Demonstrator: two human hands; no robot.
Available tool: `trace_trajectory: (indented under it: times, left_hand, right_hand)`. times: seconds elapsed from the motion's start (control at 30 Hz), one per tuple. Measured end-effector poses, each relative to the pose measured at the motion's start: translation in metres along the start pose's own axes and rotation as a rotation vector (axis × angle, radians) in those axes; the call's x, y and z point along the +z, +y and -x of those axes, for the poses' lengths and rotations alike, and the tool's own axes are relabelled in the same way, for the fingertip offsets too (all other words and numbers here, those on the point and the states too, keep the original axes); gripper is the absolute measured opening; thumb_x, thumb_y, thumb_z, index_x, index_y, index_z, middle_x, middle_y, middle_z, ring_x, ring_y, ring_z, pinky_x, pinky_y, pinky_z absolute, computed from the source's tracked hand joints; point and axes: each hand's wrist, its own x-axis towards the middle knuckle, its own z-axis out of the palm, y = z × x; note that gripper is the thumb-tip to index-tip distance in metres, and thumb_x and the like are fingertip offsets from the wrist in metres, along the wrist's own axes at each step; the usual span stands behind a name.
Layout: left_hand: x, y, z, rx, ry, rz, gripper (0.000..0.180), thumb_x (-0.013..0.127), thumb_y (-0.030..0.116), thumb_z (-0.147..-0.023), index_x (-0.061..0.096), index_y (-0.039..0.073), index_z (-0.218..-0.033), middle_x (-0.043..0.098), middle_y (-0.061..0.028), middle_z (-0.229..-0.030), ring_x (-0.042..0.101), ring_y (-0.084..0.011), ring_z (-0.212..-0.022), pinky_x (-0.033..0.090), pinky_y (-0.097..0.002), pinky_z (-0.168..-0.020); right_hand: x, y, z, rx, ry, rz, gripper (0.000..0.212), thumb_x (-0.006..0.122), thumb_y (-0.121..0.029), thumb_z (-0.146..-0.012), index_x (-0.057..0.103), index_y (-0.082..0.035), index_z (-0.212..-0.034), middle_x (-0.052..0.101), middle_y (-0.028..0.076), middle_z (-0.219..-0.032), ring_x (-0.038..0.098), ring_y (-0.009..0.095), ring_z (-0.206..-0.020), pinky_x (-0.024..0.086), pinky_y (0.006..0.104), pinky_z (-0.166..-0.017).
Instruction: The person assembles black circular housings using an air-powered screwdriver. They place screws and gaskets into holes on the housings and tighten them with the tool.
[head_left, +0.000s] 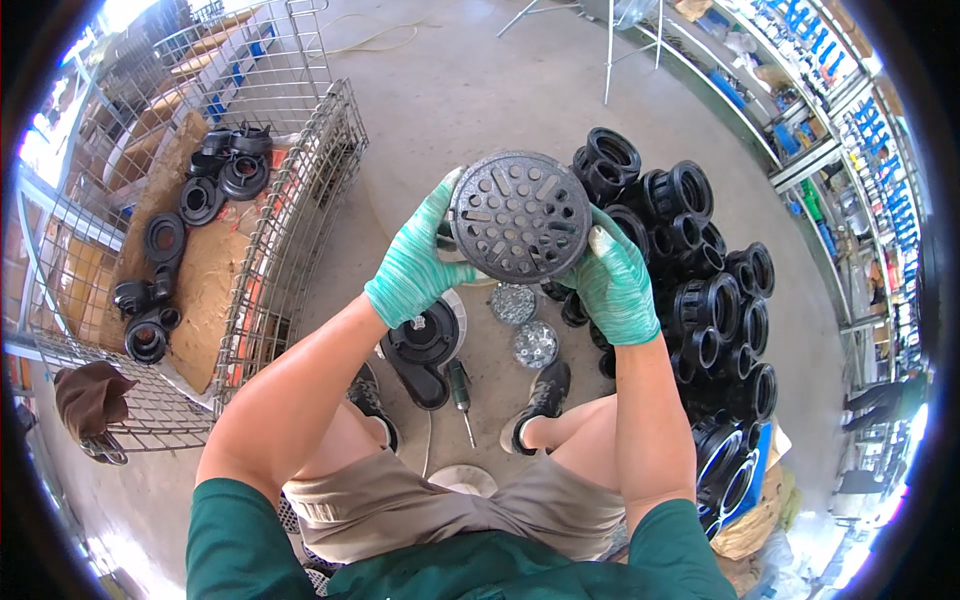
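A: Nearest first: hands and disc?

B: Left hand (415,255) and right hand (617,285), both in green gloves, clasp the black perforated disc (520,215) at opposite edges; some fingers are hidden behind it. Disc is held up above the floor, ahead of the knees.

A: Orientation?

B: Holed face turned up toward the head camera. Outline round; no single long axis stands out.

A: Next out, with obstructions?

B: Lower than the disc, on the person's side: green power driver (459,385), bit pointing back at the person. Below-left of the disc: black casting (425,350), partly covered by the left glove. Just below the disc: two round containers of metal parts (536,345).

A: Farther?

B: Right of disc: heap of black fittings (700,300), partly hidden by the right glove. Left of disc, well apart: wire cage (290,215) holding more black parts (200,200). Far right of disc, past the heap: shelving (810,165).
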Motion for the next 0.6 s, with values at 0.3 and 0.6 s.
trace_trajectory:
  times: [0.3, 0.6]
  left_hand:
    - [-0.022, 0.002, 0.015, 0.188, -0.049, -0.474, 0.106, 0.085, -0.006, -0.067, 0.028, 0.014, -0.155, 0.047, -0.0068, -0.146, 0.051, -0.0184, -0.128, 0.051, -0.0383, -0.104]
    - [-0.06, -0.006, 0.052, 0.054, -0.017, -0.902, 0.113, 0.097, 0.021, -0.06, 0.029, 0.005, -0.148, 0.056, -0.0116, -0.13, 0.056, -0.0209, -0.118, 0.049, -0.0397, -0.103]
  right_hand:
    - [0.013, 0.017, 0.005, -0.012, -0.009, 0.014, 0.058, 0.06, -0.029, -0.098, 0.044, -0.003, -0.148, 0.058, 0.011, -0.138, 0.061, 0.023, -0.12, 0.056, 0.0424, -0.094]
    - [0.038, 0.058, -0.001, 0.281, 0.011, 0.188, 0.041, 0.053, -0.009, -0.1, 0.051, -0.004, -0.14, 0.064, 0.008, -0.122, 0.066, 0.018, -0.105, 0.058, 0.0349, -0.087]
